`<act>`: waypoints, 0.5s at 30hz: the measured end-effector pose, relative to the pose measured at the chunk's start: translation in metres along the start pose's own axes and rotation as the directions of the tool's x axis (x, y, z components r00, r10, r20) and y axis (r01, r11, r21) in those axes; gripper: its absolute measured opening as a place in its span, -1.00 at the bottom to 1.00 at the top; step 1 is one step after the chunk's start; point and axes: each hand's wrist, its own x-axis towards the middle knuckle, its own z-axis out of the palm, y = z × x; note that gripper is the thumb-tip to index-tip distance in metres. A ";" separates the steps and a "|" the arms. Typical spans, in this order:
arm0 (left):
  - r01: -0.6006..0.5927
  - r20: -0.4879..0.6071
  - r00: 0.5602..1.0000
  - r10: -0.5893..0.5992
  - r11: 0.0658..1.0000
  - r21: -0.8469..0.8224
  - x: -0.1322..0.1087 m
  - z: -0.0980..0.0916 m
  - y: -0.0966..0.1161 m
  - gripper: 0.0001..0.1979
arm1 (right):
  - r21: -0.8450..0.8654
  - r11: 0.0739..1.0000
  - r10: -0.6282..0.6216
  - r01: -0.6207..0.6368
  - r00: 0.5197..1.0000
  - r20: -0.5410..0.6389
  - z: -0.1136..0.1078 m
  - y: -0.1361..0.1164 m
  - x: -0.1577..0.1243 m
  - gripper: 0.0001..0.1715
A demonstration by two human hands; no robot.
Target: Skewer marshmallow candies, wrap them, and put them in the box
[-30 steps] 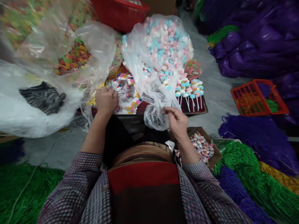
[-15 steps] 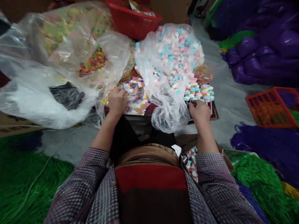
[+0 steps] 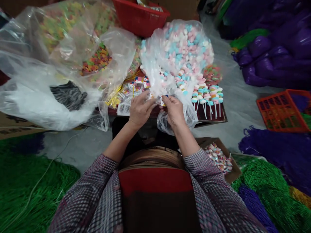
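My left hand (image 3: pixel 139 110) and my right hand (image 3: pixel 173 111) meet over the front edge of a small dark table (image 3: pixel 213 116). Their fingertips pinch a small printed packet (image 3: pixel 162 101), which is mostly hidden by my fingers. Whether a candy stick is in it I cannot tell. Just right of my right hand, a row of pastel candy sticks (image 3: pixel 206 95) lies on the table. A large clear bag of pink, blue and white candy (image 3: pixel 184 51) rises behind my hands. Left of my left hand lies a pile of printed packets (image 3: pixel 130 95).
A clear bag of multicoloured candy (image 3: pixel 97 61) and a red basket (image 3: pixel 141 16) stand at the back. A cardboard box of wrapped candy (image 3: pixel 218 158) sits by my right elbow. An orange crate (image 3: pixel 282 111), purple bundles (image 3: pixel 274 45) and green bead strands (image 3: pixel 29 187) cover the floor.
My left hand left the packet pile and my right hand left the row of candy sticks. Both came together at the table's front centre, now pinching a small packet.
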 end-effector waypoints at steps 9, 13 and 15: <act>0.498 0.334 0.840 -0.428 0.360 -0.789 0.001 -0.006 0.004 -0.52 | -0.143 0.972 -0.201 0.187 0.976 -0.088 -0.012 0.002 -0.004 -0.65; 0.423 0.237 0.845 -0.478 0.329 -0.845 0.001 -0.006 0.017 -0.55 | -0.263 0.932 -0.290 0.251 0.950 -0.119 -0.012 0.002 -0.013 -0.40; 0.410 0.202 0.852 -0.483 0.374 -0.832 0.000 -0.005 0.018 -0.58 | -0.283 0.929 -0.280 0.238 0.953 -0.118 -0.015 0.003 -0.015 -0.32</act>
